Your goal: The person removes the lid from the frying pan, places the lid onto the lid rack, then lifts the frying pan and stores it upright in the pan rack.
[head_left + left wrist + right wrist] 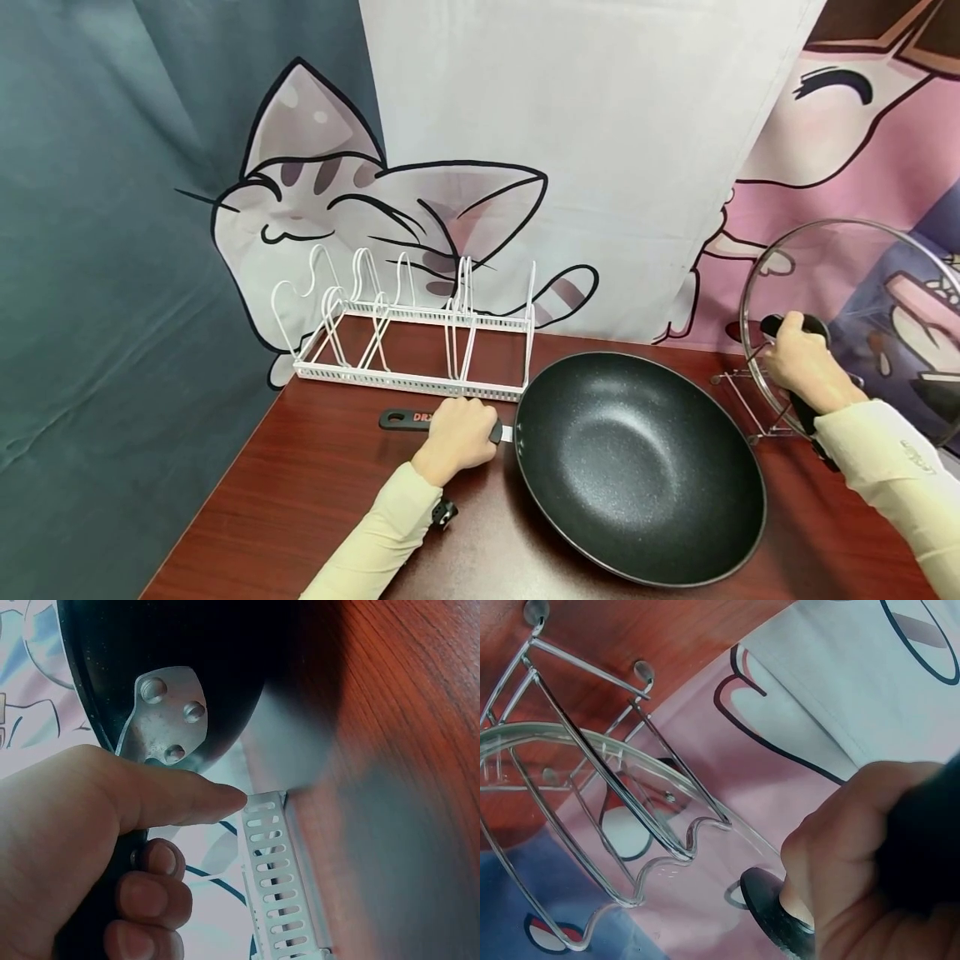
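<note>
A large black wok sits on the table, its long handle pointing left. My left hand grips that handle close to the pan. In the left wrist view, the metal bracket with rivets shows just beyond my thumb-side finger. Over at the right, my right hand holds the black knob of a clear glass lid. The lid stands upright on its rim among the wires of a chrome rack; whether it rests there I cannot tell.
A white rack with several upright loops stands at the back of the table, just behind the wok's handle. Cartoon-printed cloth hangs behind the table. Reddish-brown tabletop shows at the left front.
</note>
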A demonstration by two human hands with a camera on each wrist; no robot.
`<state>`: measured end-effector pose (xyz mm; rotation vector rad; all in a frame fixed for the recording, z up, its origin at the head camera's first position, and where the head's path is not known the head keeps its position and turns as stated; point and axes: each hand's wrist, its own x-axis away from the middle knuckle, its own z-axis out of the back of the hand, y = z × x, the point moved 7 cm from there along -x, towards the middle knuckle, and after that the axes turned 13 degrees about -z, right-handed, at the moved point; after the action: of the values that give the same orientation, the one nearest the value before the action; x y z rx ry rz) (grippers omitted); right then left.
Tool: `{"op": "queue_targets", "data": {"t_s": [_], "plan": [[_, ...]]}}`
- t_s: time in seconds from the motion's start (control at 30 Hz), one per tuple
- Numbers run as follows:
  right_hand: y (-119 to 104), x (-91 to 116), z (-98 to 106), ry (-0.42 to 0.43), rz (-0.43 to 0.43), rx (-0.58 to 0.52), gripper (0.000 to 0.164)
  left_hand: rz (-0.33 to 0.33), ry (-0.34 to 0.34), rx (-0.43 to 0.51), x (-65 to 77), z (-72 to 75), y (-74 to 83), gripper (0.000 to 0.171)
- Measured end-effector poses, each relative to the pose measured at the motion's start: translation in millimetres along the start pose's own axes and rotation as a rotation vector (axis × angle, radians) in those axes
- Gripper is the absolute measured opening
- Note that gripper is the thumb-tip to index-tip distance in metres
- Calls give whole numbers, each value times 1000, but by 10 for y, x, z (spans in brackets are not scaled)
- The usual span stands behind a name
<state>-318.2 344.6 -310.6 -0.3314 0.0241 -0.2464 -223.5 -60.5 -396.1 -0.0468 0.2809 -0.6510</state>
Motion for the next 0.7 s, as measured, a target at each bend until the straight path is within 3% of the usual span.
{"op": "queue_targets", "data": {"t_s": [0.5, 0.7], "plan": [[-12, 26, 16, 44, 13, -34, 37, -19, 1, 13, 1, 21, 6, 21], [-12, 26, 12, 18, -40, -30, 42, -13, 1, 12, 6, 12, -6, 22]]}}
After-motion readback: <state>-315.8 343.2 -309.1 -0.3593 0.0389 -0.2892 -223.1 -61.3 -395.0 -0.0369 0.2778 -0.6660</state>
